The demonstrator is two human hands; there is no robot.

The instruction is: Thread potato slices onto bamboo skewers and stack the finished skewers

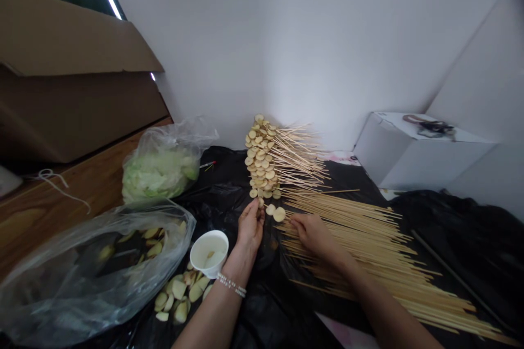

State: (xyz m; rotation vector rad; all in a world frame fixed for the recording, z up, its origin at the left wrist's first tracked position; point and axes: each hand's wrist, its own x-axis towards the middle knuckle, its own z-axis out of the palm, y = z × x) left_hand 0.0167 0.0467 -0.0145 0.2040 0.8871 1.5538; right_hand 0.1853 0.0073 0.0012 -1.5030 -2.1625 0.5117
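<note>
My right hand [310, 232] is closed in a pinch around a thin wooden skewer. Two round pale slices [279, 214], which look like potato, are threaded near its tip. Just left of them, my left hand [250, 224] has its fingertips closed on another slice [261, 203] beside the skewer's point; the fingers partly cover it. Beyond my hands lies a stack of filled skewers [262, 155], slices to the left and sticks to the right. Many bare skewers [368, 245] are spread under and beside my right forearm.
A white tub [209, 251] stands by my left wrist, with loose slices [180, 297] below it. An open clear bag [102, 283] holds more slices, and another bag [161, 166] holds pale green vegetables. Black plastic covers the surface. A white box [413, 158] and cardboard box [73, 109] flank it.
</note>
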